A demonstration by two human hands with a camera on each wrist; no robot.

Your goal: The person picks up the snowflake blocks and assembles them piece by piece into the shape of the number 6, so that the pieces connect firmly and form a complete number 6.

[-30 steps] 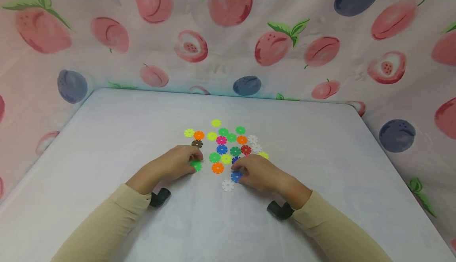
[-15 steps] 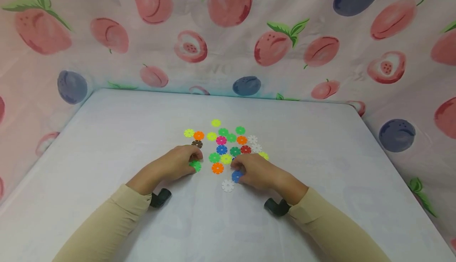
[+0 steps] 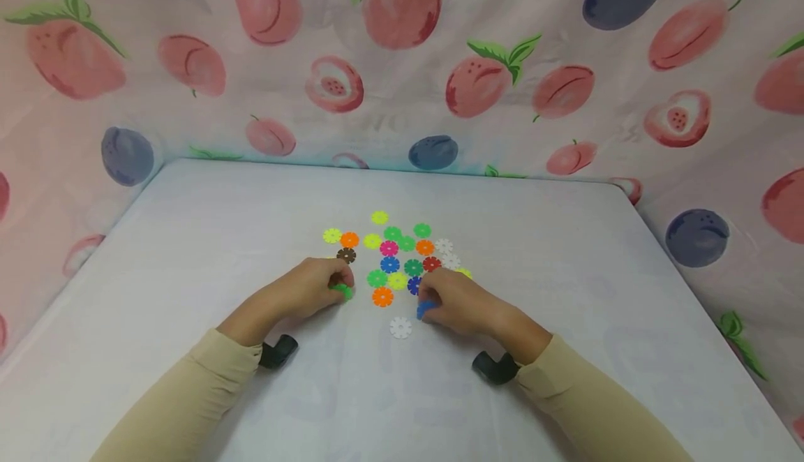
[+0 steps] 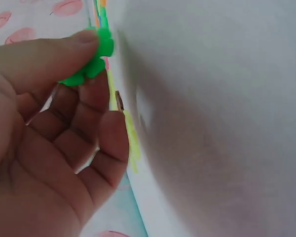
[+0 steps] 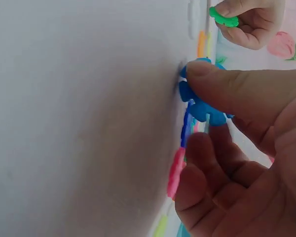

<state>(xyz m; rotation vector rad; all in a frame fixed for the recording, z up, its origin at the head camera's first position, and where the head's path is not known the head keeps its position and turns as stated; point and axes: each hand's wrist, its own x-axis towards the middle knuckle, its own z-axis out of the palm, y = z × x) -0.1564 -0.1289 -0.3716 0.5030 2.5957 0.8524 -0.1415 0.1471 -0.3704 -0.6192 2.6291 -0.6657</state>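
Note:
Between thumb and fingers, my left hand (image 3: 314,286) pinches a bright green notched plastic disc (image 4: 91,66), a flower-shaped connector, at the left of the cluster. My right hand (image 3: 461,301) pinches a blue notched disc (image 5: 202,101) of the same kind, tilted up from the table at the cluster's near right. A dark blue disc (image 3: 414,285) lies just beyond the right fingers, and a white disc (image 3: 400,328) lies nearer the body. Beside the left hand are a brown disc (image 3: 346,255) and an orange disc (image 3: 382,297). The right hand partly covers a yellow disc (image 3: 463,273).
Several more discs lie flat in mid-table, among them a pink one (image 3: 389,248), a red one (image 3: 431,264) and a far yellow one (image 3: 380,217). The white-covered table (image 3: 251,197) meets a fruit-print cloth (image 3: 377,120) at the back. Each wrist wears a black camera mount.
The blue disc has come up off the table in my right hand, tilting and shifting slightly right. In my left hand the green disc has tilted up. The dark blue disc shows more.

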